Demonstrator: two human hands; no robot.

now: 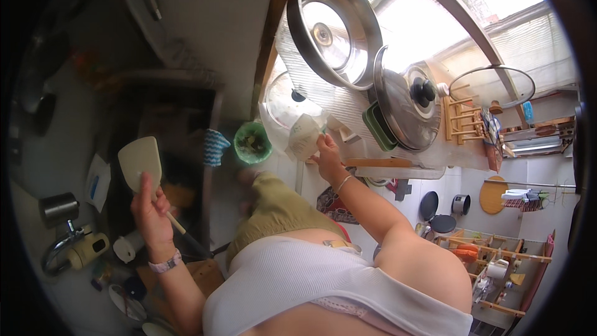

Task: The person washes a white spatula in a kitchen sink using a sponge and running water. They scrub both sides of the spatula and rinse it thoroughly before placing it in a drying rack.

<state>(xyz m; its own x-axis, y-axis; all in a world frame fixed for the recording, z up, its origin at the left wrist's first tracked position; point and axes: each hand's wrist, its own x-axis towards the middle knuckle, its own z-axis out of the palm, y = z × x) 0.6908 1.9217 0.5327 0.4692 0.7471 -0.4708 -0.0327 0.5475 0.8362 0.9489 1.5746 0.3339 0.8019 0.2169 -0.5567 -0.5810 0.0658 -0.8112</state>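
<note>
On the left, my left hand [151, 210] grips a cream spatula [140, 161], its broad blade pointing up and the handle running down past the wrist. A thumb or finger rests against the blade's base. My right hand [329, 156] pinches a pale, creased packet or wrapper [302, 137] that bears writing; whether anything is inside cannot be seen. Below and left of that packet is a green-lined bin [252, 143] with scraps in it. Beyond the packet lies a glass lid [284, 98] with a dark knob.
A large steel steamer ring or pan [336, 30] and a domed metal lid [410, 107] stand beyond my right hand. A green tray [380, 126] sits under the lid. Left are a blue-and-white cloth [216, 148], a faucet [74, 247] and a dim sink area.
</note>
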